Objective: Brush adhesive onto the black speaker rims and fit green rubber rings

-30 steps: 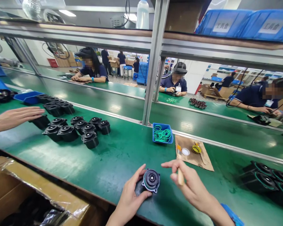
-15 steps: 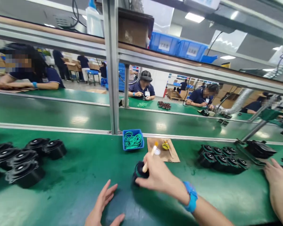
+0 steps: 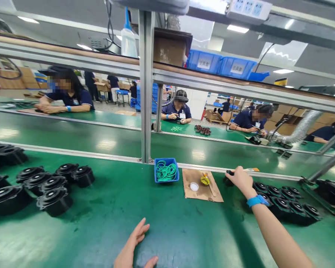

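Observation:
My right hand [image 3: 241, 181] is closed around a black round housing [image 3: 228, 178], mostly hidden by the fingers, at the left end of a group of similar parts. A brush [image 3: 253, 169] is held in the same hand, its orange-brown bristles pointing right. Low in the middle, my left hand [image 3: 134, 242] hovers over the green tabletop with fingers apart and nothing in them. Between the hands lies a piece of cardboard [image 3: 188, 192] bearing a yellow-rimmed small cup [image 3: 204, 181], a white round lid [image 3: 194, 186] and a flat stick.
A blue bin [image 3: 166, 181] of green rings stands by the metal rail. Black housings with green rings [image 3: 281, 204] are grouped at right, and more black housings [image 3: 55, 201] at left. A metal post [image 3: 145, 93] rises behind the bin. Co-workers sit across the line.
My right hand has carried the black housing and the brush from the middle of the table to the right, beside the grouped parts. Another person's hand at the right edge has left view.

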Demonstrator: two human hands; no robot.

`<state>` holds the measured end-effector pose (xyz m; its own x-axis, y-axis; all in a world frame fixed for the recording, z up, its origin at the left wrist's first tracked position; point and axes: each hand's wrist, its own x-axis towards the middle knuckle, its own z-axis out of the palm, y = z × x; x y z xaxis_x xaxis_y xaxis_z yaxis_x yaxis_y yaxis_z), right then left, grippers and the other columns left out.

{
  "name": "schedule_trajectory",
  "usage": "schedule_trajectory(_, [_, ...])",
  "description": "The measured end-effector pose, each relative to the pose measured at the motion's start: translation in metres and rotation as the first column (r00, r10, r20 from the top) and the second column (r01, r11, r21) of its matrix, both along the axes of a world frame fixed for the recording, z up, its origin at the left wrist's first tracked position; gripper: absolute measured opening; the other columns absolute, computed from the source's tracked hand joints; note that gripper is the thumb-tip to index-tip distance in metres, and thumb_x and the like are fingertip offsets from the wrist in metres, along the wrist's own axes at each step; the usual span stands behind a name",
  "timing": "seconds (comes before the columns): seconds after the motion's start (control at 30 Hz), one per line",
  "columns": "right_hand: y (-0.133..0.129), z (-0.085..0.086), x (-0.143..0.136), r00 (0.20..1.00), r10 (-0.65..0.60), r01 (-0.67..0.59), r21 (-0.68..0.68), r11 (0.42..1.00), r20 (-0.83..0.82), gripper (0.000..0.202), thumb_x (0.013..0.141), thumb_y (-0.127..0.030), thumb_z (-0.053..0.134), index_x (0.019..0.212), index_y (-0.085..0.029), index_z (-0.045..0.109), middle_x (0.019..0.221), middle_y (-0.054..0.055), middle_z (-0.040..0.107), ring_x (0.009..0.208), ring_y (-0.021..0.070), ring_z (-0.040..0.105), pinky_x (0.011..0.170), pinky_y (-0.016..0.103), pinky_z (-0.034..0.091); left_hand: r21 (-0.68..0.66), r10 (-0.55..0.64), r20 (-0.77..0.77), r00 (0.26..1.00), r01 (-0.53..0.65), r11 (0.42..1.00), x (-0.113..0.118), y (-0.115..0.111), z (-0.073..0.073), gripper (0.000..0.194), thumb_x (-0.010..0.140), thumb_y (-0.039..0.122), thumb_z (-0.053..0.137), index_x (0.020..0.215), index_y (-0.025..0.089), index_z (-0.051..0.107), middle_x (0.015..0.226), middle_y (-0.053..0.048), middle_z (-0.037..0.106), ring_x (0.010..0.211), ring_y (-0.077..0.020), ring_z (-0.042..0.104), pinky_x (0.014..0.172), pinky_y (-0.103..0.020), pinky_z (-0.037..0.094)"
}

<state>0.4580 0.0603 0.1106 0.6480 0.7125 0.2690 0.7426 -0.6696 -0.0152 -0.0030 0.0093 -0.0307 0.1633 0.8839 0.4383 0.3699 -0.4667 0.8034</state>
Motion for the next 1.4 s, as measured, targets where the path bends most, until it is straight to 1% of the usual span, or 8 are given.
schedule_trajectory(0.2, [0.007,0.002,-0.02,0.982,0.176,-0.178,0.029,0.984,0.068,0.035,0.088,-0.047,0.054,0.097,-0.013,0.051,0.089,0.026,0.07,0.098,0.0467,0.067,0.068,0.045,0.05,0.005,-0.18,-0.048,0.983,0.18,0.984,-0.003,0.0,0.004,0.095,0.068,0.015,0.081,0.148,0.038,0.035,0.132,-0.002,0.068,0.113,-0.0231,0.07,0.097,-0.03,0.057])
schedule_trajectory(0.33, [0.029,-0.004,-0.068,0.809,0.582,-0.546,0.258,0.797,-0.085,0.033,0.087,-0.057,0.047,0.081,-0.025,0.044,0.082,0.011,0.073,0.072,0.0324,0.071,0.057,0.035,0.049,-0.093,-0.168,-0.036,0.985,0.164,0.982,-0.002,0.001,0.021,0.091,0.064,0.016,0.083,0.145,0.031,0.043,0.131,-0.007,0.068,0.115,-0.0253,0.068,0.095,-0.031,0.058])
schedule_trajectory(0.47, [0.053,-0.012,-0.132,0.471,0.869,-0.799,0.345,0.492,-0.149,0.031,0.09,-0.055,0.047,0.082,-0.026,0.053,0.083,0.007,0.073,0.066,0.0254,0.069,0.057,0.032,0.051,0.086,0.28,-0.309,0.909,-0.266,0.96,-0.029,0.035,0.062,0.067,0.075,0.016,0.071,0.138,0.026,0.051,0.137,-0.009,0.062,0.125,-0.0256,0.061,0.105,-0.04,0.051])
schedule_trajectory(0.53, [0.066,-0.015,-0.162,0.326,0.934,-0.873,0.333,0.357,-0.147,0.028,0.092,-0.05,0.046,0.088,-0.026,0.06,0.085,0.008,0.072,0.069,0.026,0.07,0.061,0.034,0.053,0.207,0.579,-0.383,0.72,-0.544,0.813,-0.057,0.062,0.082,0.054,0.082,0.019,0.064,0.135,0.02,0.053,0.14,-0.013,0.056,0.134,-0.0292,0.051,0.111,-0.046,0.044])
schedule_trajectory(0.63, [0.085,-0.022,-0.195,0.221,0.962,-0.915,0.307,0.261,-0.159,0.03,0.094,-0.046,0.046,0.098,-0.023,0.065,0.093,0.012,0.072,0.075,0.028,0.07,0.065,0.038,0.055,0.212,0.764,-0.37,0.529,-0.752,0.624,-0.101,0.1,0.101,0.058,0.091,0.025,0.054,0.143,0.003,0.038,0.146,-0.031,0.039,0.141,-0.0418,0.036,0.11,-0.061,0.036])
schedule_trajectory(0.8, [0.101,-0.031,-0.215,0.193,0.959,-0.931,0.269,0.245,-0.207,0.016,0.09,-0.031,0.056,0.09,-0.023,0.07,0.087,0.007,0.074,0.08,0.0246,0.07,0.075,0.035,0.056,0.108,0.779,-0.433,0.453,-0.832,0.544,-0.136,0.127,0.104,0.072,0.085,0.028,0.061,0.141,-0.006,0.034,0.117,-0.031,0.055,0.108,-0.0465,0.061,0.084,-0.063,0.051])
schedule_trajectory(1.17, [0.095,-0.024,-0.198,0.336,0.915,-0.809,0.43,0.401,-0.222,0.023,0.09,-0.035,0.053,0.084,-0.022,0.07,0.084,0.006,0.077,0.076,0.0252,0.07,0.072,0.035,0.053,-0.061,0.306,-0.334,0.892,-0.344,0.937,-0.054,0.055,0.085,0.042,0.07,0.027,0.076,0.109,0.025,0.061,0.11,-0.002,0.06,0.097,-0.0233,0.07,0.086,-0.036,0.058])
schedule_trajectory(1.4, [0.078,-0.008,-0.198,0.471,0.857,-0.602,0.633,0.487,-0.212,0.035,0.092,-0.049,0.049,0.091,-0.02,0.068,0.09,0.013,0.076,0.08,0.03,0.07,0.077,0.042,0.054,-0.174,0.074,-0.061,0.995,-0.083,0.981,-0.012,0.005,0.065,0.064,0.068,0.031,0.082,0.127,0.025,0.059,0.126,-0.01,0.059,0.116,-0.0302,0.064,0.098,-0.042,0.054])
